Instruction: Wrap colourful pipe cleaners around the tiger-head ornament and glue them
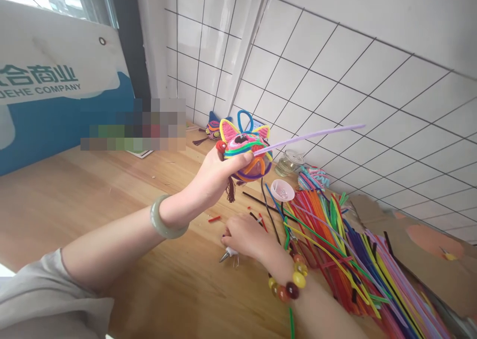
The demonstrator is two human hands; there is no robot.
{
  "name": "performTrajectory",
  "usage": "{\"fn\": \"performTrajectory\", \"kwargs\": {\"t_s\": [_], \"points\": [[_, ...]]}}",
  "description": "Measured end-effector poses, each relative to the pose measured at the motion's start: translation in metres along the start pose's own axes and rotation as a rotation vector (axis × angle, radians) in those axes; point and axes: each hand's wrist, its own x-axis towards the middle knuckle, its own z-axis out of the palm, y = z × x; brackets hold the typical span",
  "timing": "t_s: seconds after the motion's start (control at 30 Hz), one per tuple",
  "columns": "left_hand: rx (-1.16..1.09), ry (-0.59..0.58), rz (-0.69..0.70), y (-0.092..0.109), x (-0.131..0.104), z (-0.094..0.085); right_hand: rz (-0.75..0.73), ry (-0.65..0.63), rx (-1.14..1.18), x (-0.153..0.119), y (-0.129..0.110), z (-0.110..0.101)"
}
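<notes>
My left hand (208, 177), with a pale green bangle on the wrist, is closed around a cat-faced pipe-cleaner ornament (255, 145), held up above the table. The ornament has pink ears edged in yellow, a blue loop on top and dark tassels below. Under my thumb a lilac pipe cleaner (316, 136) is pressed against its front, its free end sticking out to the right. Lower down, my right hand (246, 234) is curled over a hot glue gun at the tabletop. Only the glue gun's metal nozzle (224, 256) and a whitish part show; my hand hides the rest.
Many coloured pipe cleaners (335, 259) spread over the right side of the wooden table (160, 284). Behind them are a small pink bowl (282, 190), a glass jar (289, 163) and a striped bundle (312, 178). Another ornament (213, 127) leans near the white grid-lined wall.
</notes>
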Motion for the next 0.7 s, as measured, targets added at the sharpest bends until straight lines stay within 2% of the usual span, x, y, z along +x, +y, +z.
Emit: {"fn": "performTrajectory", "kwargs": {"t_s": [0.07,0.13,0.33,0.47,0.57,0.7], "points": [[-0.009,-0.003,0.001,0.001,0.000,-0.001,-0.011,-0.028,0.031,0.010,-0.001,0.002],[-0.022,-0.008,0.010,0.002,0.001,-0.002,-0.031,-0.024,0.091,0.012,0.001,-0.004],[-0.050,0.012,-0.004,0.007,0.006,-0.008,-0.080,0.113,0.374,-0.012,0.012,-0.040],[-0.084,0.057,-0.016,0.011,0.010,-0.012,-0.032,0.200,0.515,-0.019,0.026,-0.042],[-0.106,0.073,-0.005,0.014,0.013,-0.014,0.020,0.253,0.534,-0.004,0.036,-0.039],[-0.122,0.090,-0.005,0.017,0.014,-0.016,0.056,0.314,0.477,0.033,0.039,-0.041]]}}
